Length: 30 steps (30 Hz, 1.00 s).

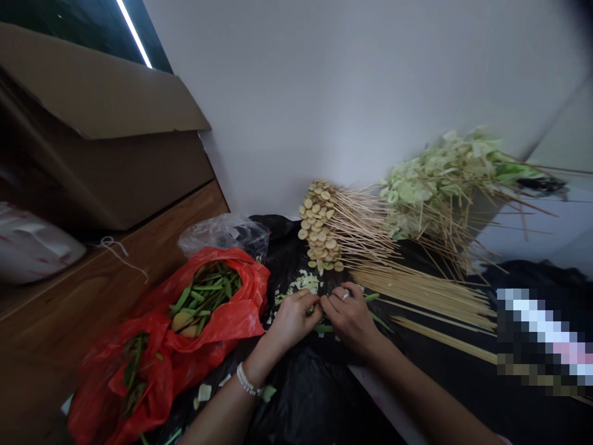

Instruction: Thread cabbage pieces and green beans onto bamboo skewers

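My left hand (296, 316) and my right hand (347, 315) meet fingertip to fingertip over the black plastic sheet (301, 389). Both are closed in a pinch, and their fingers hide what they hold. Green stems (323, 329) lie just beneath and beside the right hand. Chopped pale vegetable bits (304, 282) are scattered just beyond the left hand. To the left, an open red plastic bag (250, 306) holds green stalks (210, 290). Loose bare wooden skewers (426, 293) lie in a bundle right of my right hand.
Skewers of round pale slices (320, 228) are stacked against the white wall (324, 93). Skewered leafy greens (440, 167) are heaped at the back right. A clear plastic bag (222, 233) sits behind the red one. A cardboard box (115, 173) stands at the left on the wooden surface (176, 228).
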Motion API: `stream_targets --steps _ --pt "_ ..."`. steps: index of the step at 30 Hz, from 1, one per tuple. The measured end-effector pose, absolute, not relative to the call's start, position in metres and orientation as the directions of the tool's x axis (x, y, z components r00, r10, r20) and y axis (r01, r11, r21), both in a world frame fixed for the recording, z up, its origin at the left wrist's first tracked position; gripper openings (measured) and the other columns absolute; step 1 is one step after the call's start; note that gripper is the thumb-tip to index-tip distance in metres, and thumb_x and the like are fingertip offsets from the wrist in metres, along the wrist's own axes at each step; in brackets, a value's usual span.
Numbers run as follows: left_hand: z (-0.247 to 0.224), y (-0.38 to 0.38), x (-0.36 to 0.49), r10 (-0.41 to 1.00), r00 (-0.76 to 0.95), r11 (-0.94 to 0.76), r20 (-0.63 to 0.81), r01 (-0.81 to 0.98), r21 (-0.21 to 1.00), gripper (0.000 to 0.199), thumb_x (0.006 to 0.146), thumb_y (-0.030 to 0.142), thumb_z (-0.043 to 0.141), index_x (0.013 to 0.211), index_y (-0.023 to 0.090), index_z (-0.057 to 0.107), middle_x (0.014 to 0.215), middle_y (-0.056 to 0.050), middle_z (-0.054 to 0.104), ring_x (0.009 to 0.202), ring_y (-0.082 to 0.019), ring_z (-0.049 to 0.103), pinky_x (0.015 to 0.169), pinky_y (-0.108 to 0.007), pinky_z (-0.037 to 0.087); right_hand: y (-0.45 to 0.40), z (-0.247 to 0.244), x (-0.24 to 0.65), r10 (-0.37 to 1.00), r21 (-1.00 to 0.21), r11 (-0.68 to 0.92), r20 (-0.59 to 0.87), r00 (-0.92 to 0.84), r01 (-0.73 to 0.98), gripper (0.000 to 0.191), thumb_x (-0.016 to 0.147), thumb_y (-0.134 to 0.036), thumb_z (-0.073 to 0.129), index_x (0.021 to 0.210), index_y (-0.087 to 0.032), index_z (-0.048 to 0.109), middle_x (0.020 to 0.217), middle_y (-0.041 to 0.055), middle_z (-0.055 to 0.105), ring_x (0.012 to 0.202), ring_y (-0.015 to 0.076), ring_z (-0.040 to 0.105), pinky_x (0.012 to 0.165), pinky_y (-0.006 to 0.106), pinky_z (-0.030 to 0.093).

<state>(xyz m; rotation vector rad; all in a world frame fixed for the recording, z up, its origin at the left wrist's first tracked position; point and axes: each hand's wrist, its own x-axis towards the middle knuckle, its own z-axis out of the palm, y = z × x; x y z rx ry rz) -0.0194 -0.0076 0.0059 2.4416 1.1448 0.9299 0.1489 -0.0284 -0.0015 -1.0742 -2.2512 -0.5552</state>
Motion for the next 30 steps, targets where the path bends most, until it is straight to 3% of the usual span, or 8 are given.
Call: stream_targets --steps 5,9,14,17,19,22,24,30 --pt "0.016 -0.008 -0.018 0.842 0.343 -0.539 0.416 0.495 0.682 0.02 0.073 0.009 0.05 0.066 0.016 0.068 0.061 -0.001 0.061 0.06 -0.012 0.055 0.061 -0.023 0.039 -0.031 -0.002 0.148 0.507 0.09 0.63 0.704 -0.496 0.772 0.023 0.093 -0.011 0.042 0.099 -0.018 0.064 0.076 0.0041 0.065 0.085 0.018 0.054 0.095 0.04 0.032" --pt "0.019 -0.006 -0.017 0.898 0.279 -0.428 0.34 0.376 0.822 0.019 0.071 0.011 0.049 0.064 0.015 0.067 0.064 -0.001 0.065 0.061 -0.013 0.058 0.061 -0.022 0.042 -0.032 0.004 0.151 0.498 -0.046 0.672 0.767 -0.405 0.739 0.022 0.091 -0.011 0.047 0.102 -0.02 0.063 0.079 0.0021 0.068 0.086 0.0165 0.058 0.091 0.039 0.035" --pt "0.016 0.003 -0.025 0.919 0.149 -0.389 0.365 0.487 0.782 0.017 0.074 0.015 0.053 0.068 0.016 0.069 0.069 -0.002 0.069 0.066 -0.015 0.061 0.065 -0.024 0.044 -0.026 0.018 0.167 0.651 -0.5 0.539 0.758 0.041 0.678 0.013 0.092 -0.026 0.05 0.095 -0.023 0.063 0.088 0.0043 0.07 0.088 0.0193 0.059 0.083 0.038 0.042" --pt "0.013 0.011 -0.035 0.927 0.059 -0.338 0.371 0.566 0.752 0.016 0.076 0.023 0.059 0.066 0.016 0.07 0.067 -0.002 0.068 0.064 -0.015 0.06 0.065 -0.024 0.043 -0.019 0.024 0.177 0.798 -0.817 0.433 0.544 0.26 0.38 0.015 0.093 -0.037 0.049 0.095 -0.023 0.055 0.085 0.0036 0.07 0.075 0.017 0.062 0.07 0.033 0.047" --pt "0.011 0.016 -0.04 0.937 0.023 -0.302 0.349 0.557 0.774 0.017 0.075 0.031 0.064 0.07 0.017 0.073 0.063 -0.002 0.066 0.062 -0.015 0.058 0.064 -0.024 0.044 -0.015 0.026 0.18 0.873 -0.916 0.379 0.401 0.278 0.131 0.02 0.091 -0.042 0.051 0.096 -0.023 0.049 0.083 0.0025 0.071 0.061 0.0137 0.059 0.058 0.029 0.047" --pt "0.01 0.018 -0.041 0.96 0.037 -0.267 0.279 0.435 0.86 0.041 0.073 0.036 0.069 0.111 0.019 0.07 0.065 0.001 0.065 0.063 -0.014 0.057 0.066 -0.024 0.045 -0.012 0.027 0.178 0.933 -0.946 0.312 0.288 0.214 -0.09 0.027 0.086 -0.047 0.057 0.091 -0.023 0.046 0.081 0.0013 0.071 0.052 0.0115 0.057 0.053 0.027 0.048" --pt "0.011 0.016 -0.039 0.975 0.107 -0.22 0.195 0.326 0.92 0.051 0.076 0.039 0.067 0.122 0.017 0.064 0.068 0.0 0.066 0.063 -0.014 0.058 0.065 -0.024 0.045 -0.013 0.025 0.173 0.952 -0.947 0.278 0.248 0.179 -0.164 0.031 0.082 -0.048 0.061 0.09 -0.023 0.045 0.078 0.0005 0.071 0.053 0.0122 0.059 0.053 0.027 0.05" --pt "0.017 0.003 -0.026 0.861 0.496 -0.238 0.115 0.192 0.952 0.034 0.081 0.044 0.062 0.088 0.013 0.076 0.076 -0.006 0.071 0.069 -0.016 0.06 0.066 -0.024 0.044 -0.015 0.014 0.161 0.969 -0.961 0.232 0.215 0.117 -0.149 0.027 0.085 -0.046 0.058 0.091 -0.023 0.044 0.081 0.0019 0.071 0.055 0.0136 0.062 0.054 0.029 0.052"
